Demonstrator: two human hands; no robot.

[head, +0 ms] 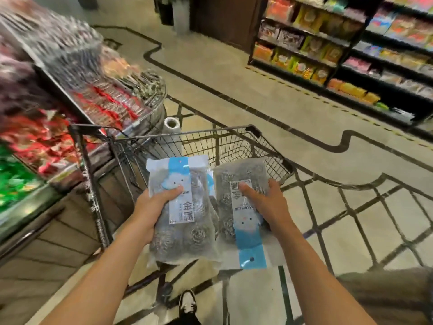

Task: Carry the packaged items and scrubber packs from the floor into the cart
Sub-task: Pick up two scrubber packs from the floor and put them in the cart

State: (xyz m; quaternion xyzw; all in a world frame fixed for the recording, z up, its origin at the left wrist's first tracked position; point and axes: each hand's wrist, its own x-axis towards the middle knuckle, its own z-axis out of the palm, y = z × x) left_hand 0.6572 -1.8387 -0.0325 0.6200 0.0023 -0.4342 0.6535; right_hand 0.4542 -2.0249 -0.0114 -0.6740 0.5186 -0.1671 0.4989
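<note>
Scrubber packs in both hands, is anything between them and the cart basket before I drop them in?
Nothing visible blocks the drop. The left hand holds one scrubber pack and the right hand holds the other pack, both over the open top of the cart. What lies in the basket beneath them is hidden by the packs.

My left hand (154, 207) is gripping a clear scrubber pack (185, 212) showing silver-grey steel coils under a sky-blue and white label; my right hand (269, 205) is gripping its twin pack (236, 207), blue band nearest me; the black wire cart (234, 141) is standing over beige floor (234, 90) lined with dark curves.
</note>
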